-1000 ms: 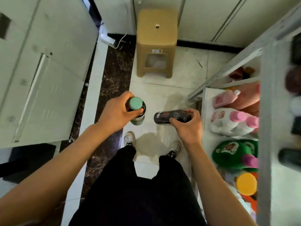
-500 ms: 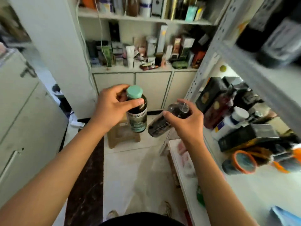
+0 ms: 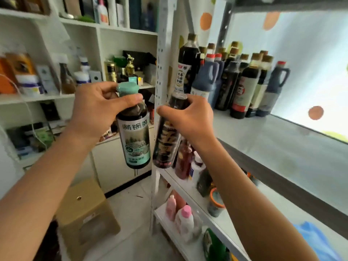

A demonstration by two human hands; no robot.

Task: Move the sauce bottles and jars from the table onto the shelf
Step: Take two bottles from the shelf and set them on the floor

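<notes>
Sauce bottles are held one in each hand in the head view, in front of the white perforated shelf post [image 3: 160, 76]. A dark bottle with a teal cap [image 3: 134, 127] is gripped at its neck by the left hand [image 3: 94, 113], the thumb and fingers being curled round just below the cap; it hangs nearly upright to the left of the post, clear of any surface. A second dark bottle with a gold-lettered label [image 3: 166, 140] is gripped near its top by the right hand [image 3: 190, 119], fingers wrapped over the shoulder; it is tilted slightly and overlaps the post. The two bottles are just beside each other, and whether they touch cannot be told.

To the right of the post, the grey shelf board [image 3: 273, 140] is seen with a group of dark sauce bottles [image 3: 243, 81] standing at its far end. Below that board, further to the right of the post, a lower shelf with pink-capped bottles [image 3: 183, 217] and an orange-rimmed jar [image 3: 215, 204] is visible. To the left of the post, a white cabinet [image 3: 79, 53] stocked with assorted goods and a tan plastic stool [image 3: 82, 211] on the floor are seen.
</notes>
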